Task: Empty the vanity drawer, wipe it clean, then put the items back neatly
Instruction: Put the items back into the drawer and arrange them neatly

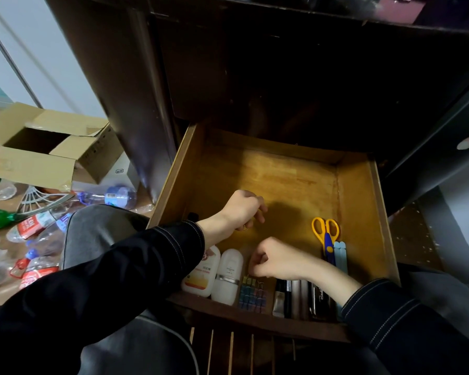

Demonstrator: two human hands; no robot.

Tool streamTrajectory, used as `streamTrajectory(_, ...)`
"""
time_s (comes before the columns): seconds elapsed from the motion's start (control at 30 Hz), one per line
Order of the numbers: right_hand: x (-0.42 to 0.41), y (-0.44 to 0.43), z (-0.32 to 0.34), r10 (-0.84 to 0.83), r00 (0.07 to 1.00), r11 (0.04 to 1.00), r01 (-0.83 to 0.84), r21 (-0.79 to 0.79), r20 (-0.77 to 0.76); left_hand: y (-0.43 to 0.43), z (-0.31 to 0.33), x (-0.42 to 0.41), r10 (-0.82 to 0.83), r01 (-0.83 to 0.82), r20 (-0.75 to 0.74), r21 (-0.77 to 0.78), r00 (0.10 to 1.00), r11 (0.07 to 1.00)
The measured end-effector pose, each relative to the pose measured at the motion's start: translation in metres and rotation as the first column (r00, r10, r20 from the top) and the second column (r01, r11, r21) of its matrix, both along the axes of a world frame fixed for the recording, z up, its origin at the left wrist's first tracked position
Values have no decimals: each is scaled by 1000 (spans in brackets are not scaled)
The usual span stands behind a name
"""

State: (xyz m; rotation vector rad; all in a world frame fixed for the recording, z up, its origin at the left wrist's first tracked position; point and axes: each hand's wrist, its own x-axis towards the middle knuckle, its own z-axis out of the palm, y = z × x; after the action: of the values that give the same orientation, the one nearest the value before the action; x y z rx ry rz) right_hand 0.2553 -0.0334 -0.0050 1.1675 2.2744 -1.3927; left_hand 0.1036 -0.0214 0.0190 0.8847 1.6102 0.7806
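Restocking the drawer: small clips going into the front row.

The right hand (271, 259) pinched at the binder clips (252, 293) beside the white bottles (228, 277) in the drawer (363, 201); light, stiff, slippery, best taken by their sides. The left hand (243, 209) hovered curled, its grip unclear.

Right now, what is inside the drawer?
Along the drawer's front: two white bottles, binder clips, dark cosmetic tubes, scissors, blue sticks. The back is bare wood. Anything under the right hand is hidden.
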Motion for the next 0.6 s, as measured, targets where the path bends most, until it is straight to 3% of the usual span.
streamTrajectory(0.6, -1, -2, 2, 79, 996, 996, -80, 32, 43, -1, 4, -2, 38, -32, 87, -71, 996, 997)
